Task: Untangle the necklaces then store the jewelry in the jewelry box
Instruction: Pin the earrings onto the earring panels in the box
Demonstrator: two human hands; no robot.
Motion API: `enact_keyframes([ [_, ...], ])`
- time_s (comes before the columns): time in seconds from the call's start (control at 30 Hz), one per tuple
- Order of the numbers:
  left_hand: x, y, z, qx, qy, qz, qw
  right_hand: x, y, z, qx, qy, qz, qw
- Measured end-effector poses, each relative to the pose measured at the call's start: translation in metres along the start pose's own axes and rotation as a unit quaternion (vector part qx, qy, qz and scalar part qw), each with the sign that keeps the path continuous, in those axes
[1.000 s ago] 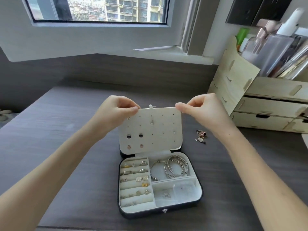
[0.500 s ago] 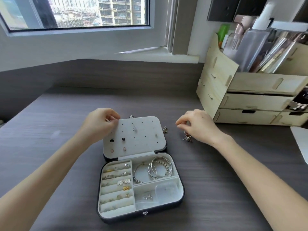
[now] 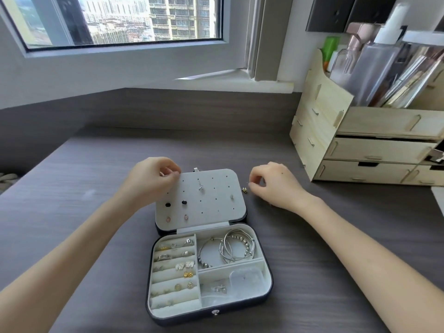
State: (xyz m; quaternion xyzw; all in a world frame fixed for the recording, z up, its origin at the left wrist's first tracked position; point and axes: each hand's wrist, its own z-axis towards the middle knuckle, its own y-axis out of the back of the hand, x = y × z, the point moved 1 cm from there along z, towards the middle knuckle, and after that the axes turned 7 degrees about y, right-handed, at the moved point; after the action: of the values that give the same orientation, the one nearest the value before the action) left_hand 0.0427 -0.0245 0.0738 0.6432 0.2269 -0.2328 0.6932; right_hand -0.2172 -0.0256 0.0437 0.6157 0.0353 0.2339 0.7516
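The open jewelry box [image 3: 268,290] lies on the desk, with rings and earrings in its left slots and silver bangles [image 3: 236,246] at upper right. Its pale earring panel [image 3: 211,205] leans back behind the tray and carries a few studs. My left hand [image 3: 150,181] pinches the panel's far left corner. My right hand [image 3: 276,186] hovers to the right of the panel with its fingers curled. The thumb and forefinger tips are close together beside a small gold piece [image 3: 244,190] on the desk. I see nothing between them. No necklace is clearly visible.
A wooden drawer organiser [image 3: 374,150] full of bottles stands at the right, close behind my right hand. The dark wood desk [image 3: 96,183] runs back to a low wall under the window [image 3: 134,20]. A white object [image 3: 438,197] shows at the right edge.
The earring panel, held up by both hands a second ago, now leans back. My right hand let go and moved right to the loose pieces. The camera view shifted.
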Motion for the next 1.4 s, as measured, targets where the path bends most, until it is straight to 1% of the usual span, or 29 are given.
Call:
enact_keyframes([
  [0.03,0.0,0.0,-0.001,0.002,-0.001,-0.008,1.0,-0.001,0.002,-0.002,-0.012,-0.033,0.056,0.998],
  [0.1,0.0,0.0,-0.002,0.004,-0.001,-0.028,1.0,-0.003,0.008,-0.006,-0.028,-0.098,0.165,0.981],
  [0.13,-0.001,0.0,-0.003,0.005,-0.003,-0.037,0.999,-0.003,0.01,-0.008,-0.032,-0.123,0.229,0.965],
  [0.2,-0.002,-0.001,-0.004,0.011,-0.008,-0.058,0.998,0.001,0.016,-0.011,-0.04,-0.154,0.366,0.917],
  [0.27,-0.005,0.0,-0.007,0.021,-0.016,-0.085,0.996,0.008,0.023,-0.011,-0.038,-0.162,0.462,0.871],
  [0.3,-0.007,0.001,-0.009,0.026,-0.02,-0.101,0.994,0.014,0.026,-0.01,-0.033,-0.159,0.49,0.857],
  [0.4,-0.016,0.003,-0.015,0.038,-0.033,-0.154,0.987,0.038,0.032,-0.006,-0.007,-0.132,0.555,0.821],
  [0.43,-0.019,0.003,-0.018,0.04,-0.036,-0.164,0.985,0.046,0.033,-0.004,0.003,-0.121,0.564,0.817],
  [0.47,-0.022,0.003,-0.02,0.038,-0.041,-0.17,0.984,0.054,0.034,-0.002,0.009,-0.111,0.559,0.822],
  [0.6,-0.025,-0.001,-0.027,0.003,-0.085,-0.155,0.984,0.075,0.037,-0.001,-0.009,-0.1,0.484,0.869],
  [0.67,-0.023,-0.002,-0.028,-0.017,-0.105,-0.138,0.985,0.081,0.04,-0.003,-0.016,-0.088,0.474,0.876],
  [0.83,-0.023,-0.004,-0.029,-0.047,-0.15,-0.119,0.98,0.098,0.04,-0.005,-0.004,-0.041,0.449,0.892],
  [0.97,-0.022,-0.003,-0.031,-0.061,-0.16,-0.107,0.979,0.1,0.043,-0.006,0.007,-0.051,0.414,0.909],
  [1.03,-0.023,-0.003,-0.031,-0.056,-0.157,-0.109,0.98,0.095,0.043,-0.008,0.006,-0.066,0.362,0.93],
  [1.13,-0.024,-0.001,-0.031,-0.048,-0.156,-0.107,0.981,0.091,0.044,-0.012,-0.03,-0.058,0.282,0.957],
  [1.23,-0.024,0.0,-0.032,-0.04,-0.165,-0.099,0.981,0.097,0.044,-0.015,-0.097,-0.008,0.249,0.964],
  [1.3,-0.024,0.001,-0.033,-0.037,-0.165,-0.1,0.981,0.102,0.042,-0.016,-0.151,0.047,0.187,0.969],
  [1.37,-0.026,0.003,-0.035,-0.03,-0.15,-0.109,0.982,0.106,0.04,-0.017,-0.179,0.081,0.127,0.972],
  [1.4,-0.027,0.004,-0.035,-0.026,-0.147,-0.109,0.983,0.108,0.039,-0.017,-0.181,0.086,0.12,0.972],
])
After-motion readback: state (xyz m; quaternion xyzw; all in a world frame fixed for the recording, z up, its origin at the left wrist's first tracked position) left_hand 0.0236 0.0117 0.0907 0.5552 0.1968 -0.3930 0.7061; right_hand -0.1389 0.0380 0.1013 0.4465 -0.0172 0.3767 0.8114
